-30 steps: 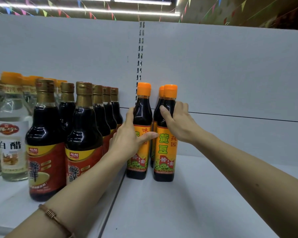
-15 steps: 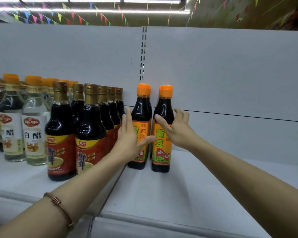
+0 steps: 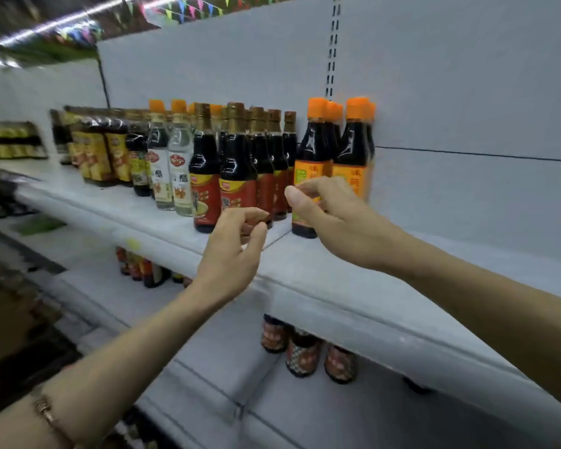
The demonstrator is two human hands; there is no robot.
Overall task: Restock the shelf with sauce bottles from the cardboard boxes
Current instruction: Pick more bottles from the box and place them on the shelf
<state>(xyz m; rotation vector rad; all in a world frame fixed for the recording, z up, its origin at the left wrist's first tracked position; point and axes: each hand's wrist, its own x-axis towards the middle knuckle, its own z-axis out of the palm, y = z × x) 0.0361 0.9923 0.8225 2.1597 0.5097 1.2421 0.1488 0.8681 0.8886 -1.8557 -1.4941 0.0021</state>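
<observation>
Orange-capped sauce bottles (image 3: 314,163) stood on the shelf (image 3: 353,286); our left hand (image 3: 230,254) and right hand (image 3: 334,218) hung loosely curled, holding nothing; we judged them heavy, slick, breakable, best gripped mid-body

- The orange-capped sauce bottles (image 3: 314,163) carry orange labels; the character 味 shows at the top of each, and the rest is blurred or hidden behind a hand.
- The clear bottles (image 3: 180,163) have white labels with 醋 legible below a red oval logo too blurred to read.
- The gold-capped dark bottles (image 3: 206,166) wear red labels whose print is too smeared to read.
</observation>
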